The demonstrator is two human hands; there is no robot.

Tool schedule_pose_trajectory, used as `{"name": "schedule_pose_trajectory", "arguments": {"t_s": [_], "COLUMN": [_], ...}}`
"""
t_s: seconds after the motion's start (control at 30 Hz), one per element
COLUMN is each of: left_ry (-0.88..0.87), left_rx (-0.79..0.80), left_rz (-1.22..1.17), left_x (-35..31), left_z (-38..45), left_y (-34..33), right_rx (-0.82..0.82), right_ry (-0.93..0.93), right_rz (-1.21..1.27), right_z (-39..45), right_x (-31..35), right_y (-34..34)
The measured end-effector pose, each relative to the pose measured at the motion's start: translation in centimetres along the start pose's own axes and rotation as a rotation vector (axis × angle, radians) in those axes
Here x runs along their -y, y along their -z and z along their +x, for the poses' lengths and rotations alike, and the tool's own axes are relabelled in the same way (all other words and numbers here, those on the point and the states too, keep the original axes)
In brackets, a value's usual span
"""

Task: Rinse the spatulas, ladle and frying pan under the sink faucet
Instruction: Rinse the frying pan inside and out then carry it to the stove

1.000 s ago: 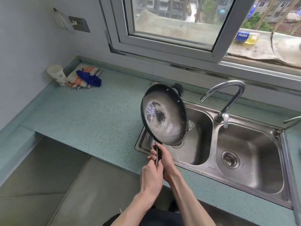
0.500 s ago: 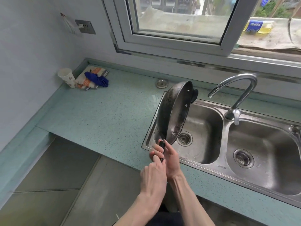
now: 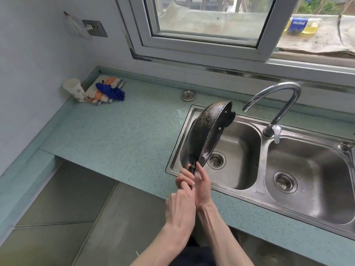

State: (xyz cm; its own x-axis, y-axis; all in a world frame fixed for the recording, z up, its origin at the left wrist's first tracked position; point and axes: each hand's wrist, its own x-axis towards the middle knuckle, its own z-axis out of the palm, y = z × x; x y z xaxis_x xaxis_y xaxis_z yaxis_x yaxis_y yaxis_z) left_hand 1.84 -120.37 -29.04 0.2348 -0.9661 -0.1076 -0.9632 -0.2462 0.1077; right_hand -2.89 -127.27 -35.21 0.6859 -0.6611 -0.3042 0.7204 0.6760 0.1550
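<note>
Frying pan held on edge over left basin of sink, long axis running from handle near bench edge up toward faucet, dark underside facing left. Left hand and right hand both clenched round handle, forearms side by side, wrists raised.

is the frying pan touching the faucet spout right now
Apart. The head view shows the frying pan tilted on edge over the left basin, with wall and sink rim visible between its top rim and the faucet spout.

Scorched dark metal frying pan, brushed steel sink, speckled matt countertop
</note>
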Motion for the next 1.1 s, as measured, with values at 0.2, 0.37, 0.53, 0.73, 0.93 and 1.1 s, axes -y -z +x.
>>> {"name": "schedule_pose_trajectory", "arguments": {"t_s": [0.2,0.37,0.53,0.73,0.93,1.1], "left_ry": [0.062,0.203,0.377,0.543,0.737,0.828], "left_rx": [0.035,0.103,0.186,0.136,0.121,-0.074], "left_rz": [-0.298,-0.788,-1.077,-1.372,-1.55,-1.566], "left_x": [0.6,0.6,-1.8,-5.3,-6.8,-7.2], "left_z": [0.1,0.0,-1.8,-2.7,-3.0,-5.8], "left_y": [-0.1,-1.4,-2.4,-0.7,0.8,1.4], "right_rx": [-0.184,-0.285,-0.401,-0.395,-0.282,-0.178], "right_ry": [0.054,-0.017,-0.104,-0.154,-0.187,-0.326], "right_rz": [-0.272,-0.415,-0.678,-1.032,-1.252,-1.368], "right_z": [-0.7,-2.3,-3.5,-3.9,-3.8,-4.7], "right_x": [0.8,2.6,4.0,5.4,4.8,2.2], "right_y": [-0.8,-1.3,-1.2,-1.9,-3.8,-4.1]}}
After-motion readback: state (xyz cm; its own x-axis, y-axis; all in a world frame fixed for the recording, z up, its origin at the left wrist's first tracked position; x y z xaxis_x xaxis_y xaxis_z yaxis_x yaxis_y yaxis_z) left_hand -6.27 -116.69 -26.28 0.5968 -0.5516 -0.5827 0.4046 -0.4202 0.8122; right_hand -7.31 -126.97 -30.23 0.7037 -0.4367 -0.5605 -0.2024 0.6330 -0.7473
